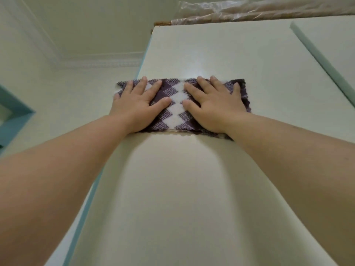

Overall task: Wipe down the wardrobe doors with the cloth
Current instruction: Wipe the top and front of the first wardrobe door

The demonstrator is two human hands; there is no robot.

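both palms flat, the left hand [134, 104] and right hand [213, 106] pressed the checked cloth [177, 104] high on the wardrobe door [192, 189], fingers spread. mid-wipe, it looked. the next stroke likely needed steady pressure downward.

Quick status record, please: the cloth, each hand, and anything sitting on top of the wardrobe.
cloth: purple-and-white checked cloth, spread flat against the wardrobe door, on its upper part
left hand: left hand pressed flat on the cloth's left half
right hand: right hand pressed flat on the cloth's right half
on top: plastic-wrapped bundle lying along the wardrobe's top
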